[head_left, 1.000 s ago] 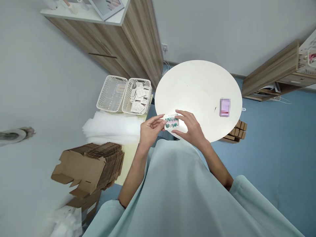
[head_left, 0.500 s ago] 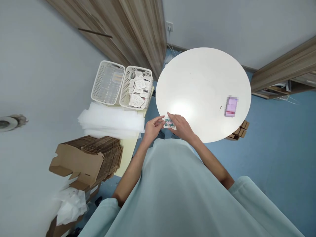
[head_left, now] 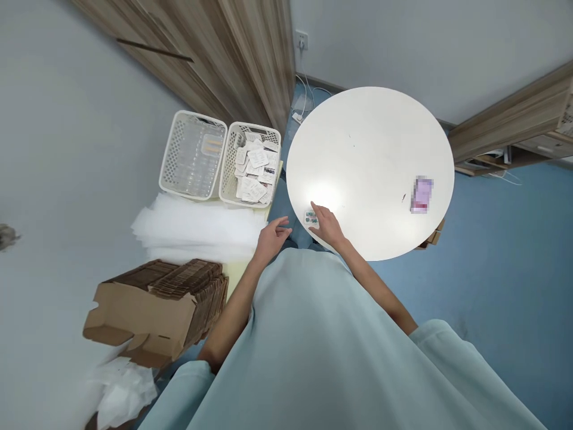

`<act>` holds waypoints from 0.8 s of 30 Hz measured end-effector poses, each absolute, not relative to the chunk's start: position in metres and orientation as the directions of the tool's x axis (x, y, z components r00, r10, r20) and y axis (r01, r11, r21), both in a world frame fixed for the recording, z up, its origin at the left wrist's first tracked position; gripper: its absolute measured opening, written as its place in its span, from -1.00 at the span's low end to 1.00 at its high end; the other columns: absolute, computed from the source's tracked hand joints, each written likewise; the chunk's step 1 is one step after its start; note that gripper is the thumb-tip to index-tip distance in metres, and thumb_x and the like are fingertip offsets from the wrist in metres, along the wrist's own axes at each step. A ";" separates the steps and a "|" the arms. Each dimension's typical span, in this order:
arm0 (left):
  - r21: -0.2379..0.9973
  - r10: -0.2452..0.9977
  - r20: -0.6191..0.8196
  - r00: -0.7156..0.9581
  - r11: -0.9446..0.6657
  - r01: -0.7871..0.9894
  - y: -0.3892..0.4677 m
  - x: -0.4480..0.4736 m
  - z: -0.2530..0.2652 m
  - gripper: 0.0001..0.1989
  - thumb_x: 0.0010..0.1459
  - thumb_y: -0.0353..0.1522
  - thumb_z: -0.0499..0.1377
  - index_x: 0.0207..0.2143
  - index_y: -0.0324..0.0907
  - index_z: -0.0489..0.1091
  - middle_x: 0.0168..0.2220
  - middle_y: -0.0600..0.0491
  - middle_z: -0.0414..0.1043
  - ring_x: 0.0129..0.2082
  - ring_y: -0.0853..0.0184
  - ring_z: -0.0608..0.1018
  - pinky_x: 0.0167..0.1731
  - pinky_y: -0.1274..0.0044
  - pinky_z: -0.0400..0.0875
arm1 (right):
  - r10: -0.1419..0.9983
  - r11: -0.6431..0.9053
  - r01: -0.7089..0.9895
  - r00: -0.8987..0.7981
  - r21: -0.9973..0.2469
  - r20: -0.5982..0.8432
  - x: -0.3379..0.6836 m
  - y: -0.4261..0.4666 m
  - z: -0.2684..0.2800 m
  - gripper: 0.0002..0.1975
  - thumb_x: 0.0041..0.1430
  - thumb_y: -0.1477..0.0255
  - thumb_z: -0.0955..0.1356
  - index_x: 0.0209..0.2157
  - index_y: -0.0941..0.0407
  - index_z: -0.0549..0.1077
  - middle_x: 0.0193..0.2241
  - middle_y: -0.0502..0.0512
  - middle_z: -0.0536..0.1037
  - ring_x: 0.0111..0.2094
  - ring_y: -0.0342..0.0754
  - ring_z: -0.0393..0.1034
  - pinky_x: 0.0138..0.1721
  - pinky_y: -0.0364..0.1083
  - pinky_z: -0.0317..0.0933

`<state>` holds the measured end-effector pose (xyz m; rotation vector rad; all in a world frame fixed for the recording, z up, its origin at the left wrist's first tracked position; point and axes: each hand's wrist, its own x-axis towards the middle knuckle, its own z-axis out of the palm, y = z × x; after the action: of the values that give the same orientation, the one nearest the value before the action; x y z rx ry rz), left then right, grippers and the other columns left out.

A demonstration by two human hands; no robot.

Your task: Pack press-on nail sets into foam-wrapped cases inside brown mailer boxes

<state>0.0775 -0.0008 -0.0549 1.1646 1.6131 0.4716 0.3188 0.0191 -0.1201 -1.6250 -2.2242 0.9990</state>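
Observation:
A small, pale flat pack (head_left: pixel 310 218) with rows of teal-green pieces lies at the near left edge of the round white table (head_left: pixel 380 149). My right hand (head_left: pixel 328 228) is over its right side, with the thumb at the near edge and the fingers at the far edge. The hand covers part of the pack. My left hand (head_left: pixel 271 240) hovers left of the table, apart from the pack. Its fingers are slightly bent and spread, with nothing between them.
Left of me stand a white basket (head_left: pixel 277 140) of white printed packets and another basket (head_left: pixel 166 152) with clear plastic containers. White foam sheets (head_left: pixel 201 230) and folded cardboard boxes (head_left: pixel 147 313) are nearer. A blurred purple item (head_left: pixel 421 194) lies at the table's right.
My left hand has let go of the pack and moved left, away from it. The pack now lies on the table under my right hand. The view has shifted slightly.

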 end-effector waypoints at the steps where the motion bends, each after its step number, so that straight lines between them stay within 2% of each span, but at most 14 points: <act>1: 0.774 0.860 -0.510 0.016 0.451 0.445 0.001 0.068 -0.055 -0.55 0.25 -0.25 0.29 0.18 -0.10 0.53 0.13 -0.09 0.65 -0.03 0.16 0.71 0.08 0.29 0.63 | 0.910 0.150 0.766 -0.354 -0.625 -0.215 0.316 0.020 -0.116 0.00 0.28 0.48 0.48 0.59 0.06 -0.04 0.35 0.36 0.41 0.38 0.30 0.27 0.32 0.27 0.31; 7: 0.818 0.884 -0.467 0.003 0.431 0.381 0.020 0.011 -0.052 -0.53 0.18 -0.18 0.34 0.12 -0.10 0.55 0.10 -0.12 0.66 -0.09 0.15 0.72 0.04 0.27 0.62 | 0.951 0.104 0.791 -0.256 -0.603 -0.171 0.294 0.024 -0.080 -0.03 0.29 0.42 0.48 0.58 0.05 -0.01 0.35 0.35 0.41 0.37 0.27 0.29 0.34 0.29 0.31; 14: 0.844 0.921 -0.383 -0.064 0.378 0.380 0.055 -0.061 -0.041 -0.55 0.21 -0.22 0.32 0.13 -0.13 0.53 0.12 -0.15 0.64 -0.08 0.18 0.70 0.04 0.30 0.62 | 0.970 0.142 0.801 -0.229 -0.582 -0.079 0.250 0.031 -0.037 -0.06 0.33 0.33 0.47 0.58 0.04 -0.01 0.35 0.34 0.43 0.34 0.29 0.32 0.31 0.33 0.32; 18: 0.814 0.938 -0.311 -0.151 0.345 0.468 0.079 -0.111 -0.048 -0.57 0.26 -0.27 0.27 0.15 -0.18 0.50 0.17 -0.20 0.58 0.03 0.13 0.67 0.11 0.28 0.58 | 0.970 0.168 0.802 -0.237 -0.574 -0.047 0.223 0.034 -0.016 -0.13 0.40 0.28 0.43 0.58 0.01 0.00 0.34 0.32 0.44 0.34 0.29 0.32 0.31 0.34 0.31; 24: 0.702 0.940 -0.231 -0.251 0.340 0.626 0.130 -0.168 -0.068 -0.43 0.27 -0.29 0.25 0.29 -0.28 0.39 0.27 -0.31 0.41 0.21 0.01 0.57 0.24 0.23 0.47 | 0.969 0.167 0.819 -0.240 -0.549 -0.062 0.191 0.036 0.007 -0.20 0.46 0.22 0.39 0.57 -0.02 0.02 0.33 0.31 0.45 0.34 0.28 0.33 0.30 0.35 0.33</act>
<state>-0.1684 0.1296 -0.0677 1.3663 1.9760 0.6395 0.1915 0.0361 0.0067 -1.7120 -2.1460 0.7010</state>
